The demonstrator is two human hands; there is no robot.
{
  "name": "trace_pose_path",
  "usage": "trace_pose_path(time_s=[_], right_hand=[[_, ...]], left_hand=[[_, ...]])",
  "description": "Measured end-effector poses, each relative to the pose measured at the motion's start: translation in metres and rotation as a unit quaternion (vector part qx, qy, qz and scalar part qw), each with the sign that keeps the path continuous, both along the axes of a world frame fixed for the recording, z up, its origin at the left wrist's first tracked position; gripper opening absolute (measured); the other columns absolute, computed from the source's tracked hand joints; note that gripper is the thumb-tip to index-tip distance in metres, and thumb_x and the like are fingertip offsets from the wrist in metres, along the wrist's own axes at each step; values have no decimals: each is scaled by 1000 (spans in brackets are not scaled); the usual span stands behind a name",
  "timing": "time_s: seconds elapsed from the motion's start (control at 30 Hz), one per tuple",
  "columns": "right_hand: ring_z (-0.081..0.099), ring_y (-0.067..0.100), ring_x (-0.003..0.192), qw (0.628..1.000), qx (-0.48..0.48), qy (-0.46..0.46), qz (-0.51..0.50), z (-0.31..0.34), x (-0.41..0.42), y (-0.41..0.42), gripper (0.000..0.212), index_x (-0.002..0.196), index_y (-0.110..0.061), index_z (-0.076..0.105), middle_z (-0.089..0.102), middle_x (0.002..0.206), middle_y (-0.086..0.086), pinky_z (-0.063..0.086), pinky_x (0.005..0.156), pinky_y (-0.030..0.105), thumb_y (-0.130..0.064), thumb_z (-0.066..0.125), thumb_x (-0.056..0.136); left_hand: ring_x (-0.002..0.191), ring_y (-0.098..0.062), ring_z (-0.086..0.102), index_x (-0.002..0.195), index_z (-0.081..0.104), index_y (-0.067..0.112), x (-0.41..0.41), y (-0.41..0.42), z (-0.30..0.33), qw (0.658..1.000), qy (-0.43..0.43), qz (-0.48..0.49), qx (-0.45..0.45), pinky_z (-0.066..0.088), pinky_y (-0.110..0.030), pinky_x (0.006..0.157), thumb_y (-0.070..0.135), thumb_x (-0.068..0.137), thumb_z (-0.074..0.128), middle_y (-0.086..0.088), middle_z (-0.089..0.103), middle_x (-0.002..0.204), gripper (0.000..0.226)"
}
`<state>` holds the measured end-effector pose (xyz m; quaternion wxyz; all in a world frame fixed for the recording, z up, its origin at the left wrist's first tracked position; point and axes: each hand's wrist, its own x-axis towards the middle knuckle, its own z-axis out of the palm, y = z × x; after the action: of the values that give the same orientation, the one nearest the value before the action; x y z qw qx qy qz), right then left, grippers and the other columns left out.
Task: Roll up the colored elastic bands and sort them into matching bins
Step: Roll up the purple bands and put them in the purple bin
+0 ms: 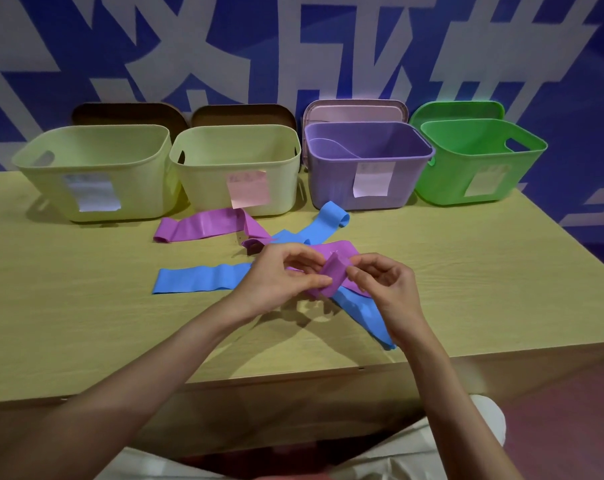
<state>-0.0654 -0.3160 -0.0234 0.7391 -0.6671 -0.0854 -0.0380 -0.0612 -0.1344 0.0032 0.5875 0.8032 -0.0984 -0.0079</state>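
Centre frame: left hand [282, 271] and right hand [383, 282] both pinch the purple band [331, 271], lifted just above the table [85, 323]. Band thin, limp, light, probably stretchy and springy; judge best gripped at the rolled end, kept tight. Matte purple, end folded over. Purple bin [366, 168] upper right.
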Motion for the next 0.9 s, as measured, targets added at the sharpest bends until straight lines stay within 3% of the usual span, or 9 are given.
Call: trace_pose_path(time_s=[0.2,0.33,0.53,0.77,0.9], right_hand=[[62,0,61,1000,6,13,-21,2,3,-4,5,87,3,67,70,66,-7,46,61,11,6,65,84],[62,3,63,999,-8,16,-42,6,10,-13,9,91,7,68,70,67,-3,47,63,12,1,67,84],[63,5,64,997,-2,15,-69,16,33,-25,5,87,-2,70,71,66,-4,49,62,15,0,68,84],[68,7,77,998,-16,-9,-65,52,93,-44,15,91,-13,69,73,83,3,51,64,20,-11,55,95],[65,12,85,980,-122,-72,-142,59,134,-65,14,104,-6,68,71,99,14,55,75,32,-9,59,94]], left_hand=[[76,-11,67,93,72,5,8,-8,0,999,-31,5,28,55,-25,78,2,72,79,-6,72,85,22],[78,-12,69,89,75,9,26,-15,5,997,-45,-13,69,55,-26,79,14,68,84,1,73,83,24],[68,-3,65,82,74,11,62,-34,18,994,-57,-28,87,54,-20,73,12,64,86,-3,73,78,22],[57,4,60,86,72,2,125,-53,52,994,-81,-3,68,52,-16,68,2,68,82,-5,68,72,21],[66,-9,65,90,70,-2,173,-60,76,997,-66,31,29,57,-22,70,2,69,81,-4,67,74,24]])
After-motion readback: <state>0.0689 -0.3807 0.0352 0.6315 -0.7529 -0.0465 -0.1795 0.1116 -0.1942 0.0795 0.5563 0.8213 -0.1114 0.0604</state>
